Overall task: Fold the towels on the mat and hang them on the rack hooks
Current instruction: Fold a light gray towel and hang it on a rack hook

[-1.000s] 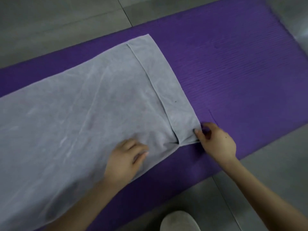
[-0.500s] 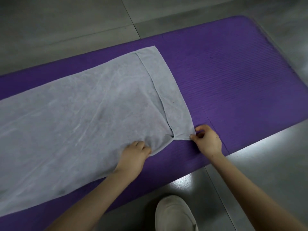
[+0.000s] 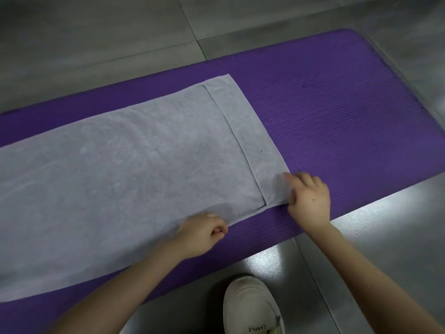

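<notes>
Grey terry towel (image 3: 120,177) lies spread flat on a purple ribbed foam mat (image 3: 337,116) over a grey tiled floor (image 3: 96,32). Left hand (image 3: 204,233), fingers curled, grips the towel's near edge. Right hand (image 3: 309,201), blurred, rests loose fingers on its near right corner. White shoe (image 3: 250,307) stands just beside the mat.

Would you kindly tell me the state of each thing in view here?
Grey terry towel: spread flat along the mat.
Purple foam mat: unrolled flat on the tiled floor.
Left hand: curled, gripping the towel's near edge.
Right hand: at the towel's near right corner, blurred; grip unclear.
White shoe: planted on the floor beside the mat.
</notes>
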